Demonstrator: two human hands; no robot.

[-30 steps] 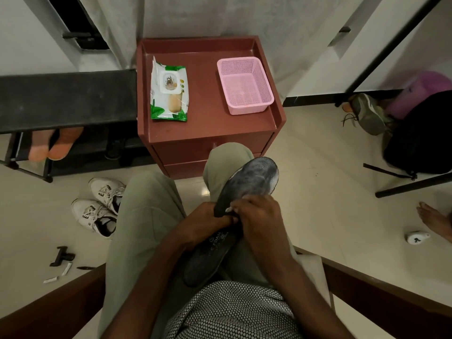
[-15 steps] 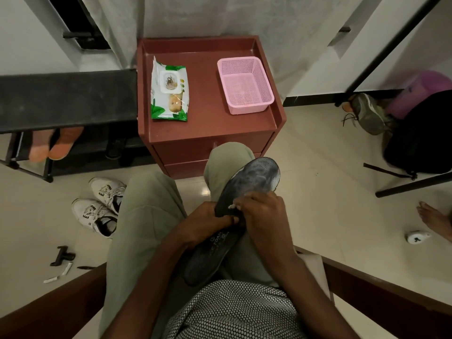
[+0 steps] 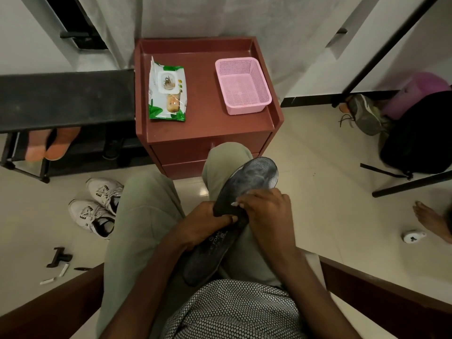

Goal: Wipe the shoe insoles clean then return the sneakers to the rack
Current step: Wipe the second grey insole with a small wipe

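Down on the lap lies one dark insole, gripped mid-length by the left hand; the right hand curls over it, pinching a white wipe (barely visible). Two white sneakers sit on the floor, left, near the rack. One wipes pack and one pink basket rest on the cabinet.

Olive trousers, dotted top (white-on-black), bare forearms.

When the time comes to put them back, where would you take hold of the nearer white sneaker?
Probably by the heel collar of the nearer white sneaker, reaching down from above: it stands upright on the floor with its opening facing up, beside its pair, so fingers can hook inside the rim.
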